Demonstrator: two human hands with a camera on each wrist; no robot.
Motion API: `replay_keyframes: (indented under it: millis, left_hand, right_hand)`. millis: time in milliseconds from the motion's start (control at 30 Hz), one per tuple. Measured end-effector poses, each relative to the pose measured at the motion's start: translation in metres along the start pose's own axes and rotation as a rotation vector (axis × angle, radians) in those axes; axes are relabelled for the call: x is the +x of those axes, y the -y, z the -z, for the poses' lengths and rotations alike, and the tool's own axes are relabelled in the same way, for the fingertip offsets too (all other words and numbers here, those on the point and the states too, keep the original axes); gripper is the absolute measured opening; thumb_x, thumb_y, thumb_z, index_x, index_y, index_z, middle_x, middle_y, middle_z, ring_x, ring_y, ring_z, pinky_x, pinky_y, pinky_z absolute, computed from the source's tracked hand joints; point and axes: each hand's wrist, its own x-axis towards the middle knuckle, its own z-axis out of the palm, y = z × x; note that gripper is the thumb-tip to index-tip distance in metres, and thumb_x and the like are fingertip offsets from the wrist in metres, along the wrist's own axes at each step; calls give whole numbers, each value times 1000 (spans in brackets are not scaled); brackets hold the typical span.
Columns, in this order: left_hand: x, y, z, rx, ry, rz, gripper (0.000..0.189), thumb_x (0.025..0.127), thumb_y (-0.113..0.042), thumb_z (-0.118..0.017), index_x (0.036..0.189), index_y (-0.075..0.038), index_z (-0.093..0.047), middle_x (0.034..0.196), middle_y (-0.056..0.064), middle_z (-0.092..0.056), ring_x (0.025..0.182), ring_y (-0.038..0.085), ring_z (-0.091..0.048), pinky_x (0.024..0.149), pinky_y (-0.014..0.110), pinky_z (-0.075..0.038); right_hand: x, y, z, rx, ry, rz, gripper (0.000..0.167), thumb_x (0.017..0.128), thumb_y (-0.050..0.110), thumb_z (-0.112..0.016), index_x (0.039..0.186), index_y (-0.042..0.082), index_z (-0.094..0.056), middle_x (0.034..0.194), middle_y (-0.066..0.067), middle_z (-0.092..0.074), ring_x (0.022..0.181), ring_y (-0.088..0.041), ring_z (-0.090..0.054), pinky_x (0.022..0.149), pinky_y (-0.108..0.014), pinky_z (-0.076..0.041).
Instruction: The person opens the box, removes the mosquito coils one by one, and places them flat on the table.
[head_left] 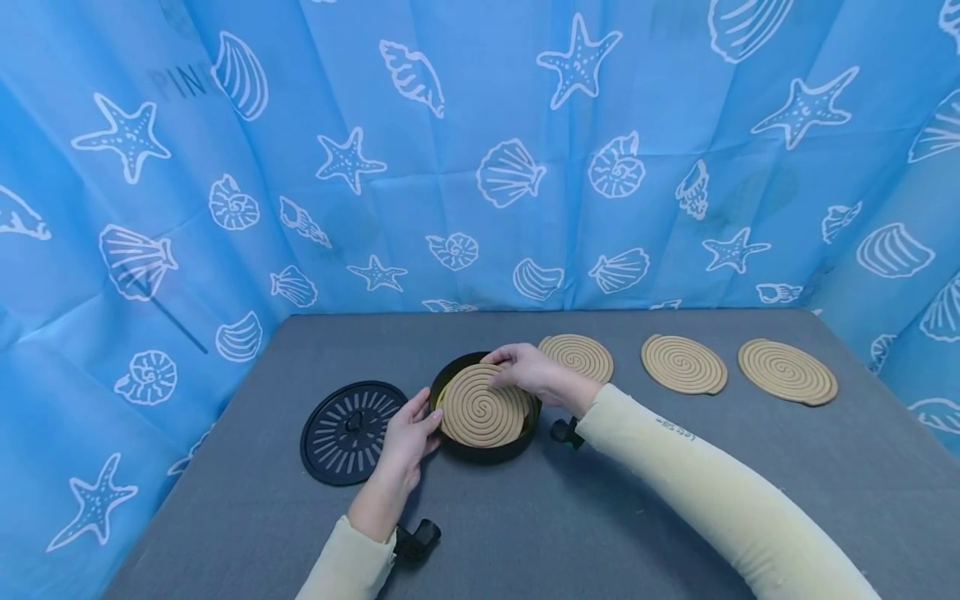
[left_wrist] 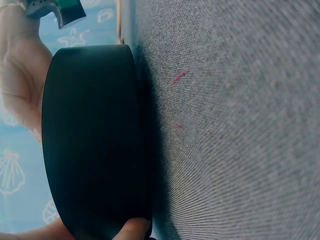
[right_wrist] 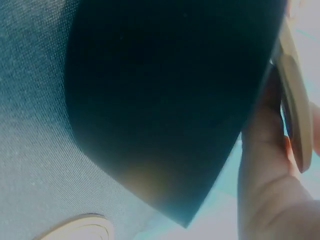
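Observation:
A tan spiral mosquito coil (head_left: 480, 408) lies tilted over a round black tin (head_left: 487, 454) on the table. My right hand (head_left: 525, 371) pinches the coil at its far right edge; in the right wrist view the coil's edge (right_wrist: 296, 110) shows between thumb and fingers. At the tin's left side, my left hand (head_left: 408, 433) holds the wall, with its thumb (left_wrist: 134, 229) against the lower part in the left wrist view. A thin yellow edge shows inside the tin, while the coil hides most of the interior.
A black slotted lid (head_left: 330, 442) with a small central hook lies left of the tin. Further mosquito coils lie along the back right: one behind my right hand (head_left: 581, 354), another (head_left: 682, 364) beside it, and one (head_left: 787, 371) far right. A blue shell-print curtain (head_left: 465, 192) hangs behind the table.

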Motion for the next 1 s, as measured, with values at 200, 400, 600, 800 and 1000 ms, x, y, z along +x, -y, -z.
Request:
replay_keyframes:
  millis: [200, 400, 600, 800, 1000]
  left_hand:
    - [0, 0, -1, 2, 2, -3, 52, 102, -7, -48, 151, -7, -32, 154, 18, -31, 136, 36, -38, 105, 57, -36]
    - [-1, 0, 0, 3, 13, -10, 52, 102, -8, -47, 152, -8, -31, 155, 18, -30, 136, 36, -37, 105, 57, -35]
    - [-2, 1, 0, 11, 13, -11, 52, 103, -8, -47, 152, -8, -30, 155, 18, -31, 136, 36, -38, 105, 57, -37]
    - [-1, 1, 1, 18, -1, -2, 51, 103, -9, -47, 152, -10, -32, 154, 16, -32, 134, 36, -40, 104, 55, -39]
    - [-2, 0, 0, 21, 3, -10, 52, 102, -8, -47, 152, -9, -31, 154, 17, -31, 135, 36, -39, 103, 56, -39]
  right_hand:
    - [-4, 3, 2, -39, -11, 8, 36, 90, -8, -60, 125, -7, -55, 102, -15, -64, 84, -15, -63, 75, -28, -54]
    - [-12, 7, 9, -31, -30, -33, 44, 93, -5, -59, 136, -1, -50, 116, -17, -59, 91, -19, -62, 74, -30, -54]
    - [-21, 8, 16, 30, -52, -28, 45, 96, -4, -55, 139, -1, -46, 125, -21, -58, 92, -17, -64, 76, -33, -56]
    - [-30, 8, 22, 122, -93, 8, 45, 96, -7, -51, 140, -5, -42, 127, -25, -56, 89, -16, -66, 77, -33, -58]
    - [-41, 7, 31, 148, -129, 31, 44, 97, -6, -50, 140, -5, -41, 126, -26, -56, 87, -14, -67, 76, -32, -58]
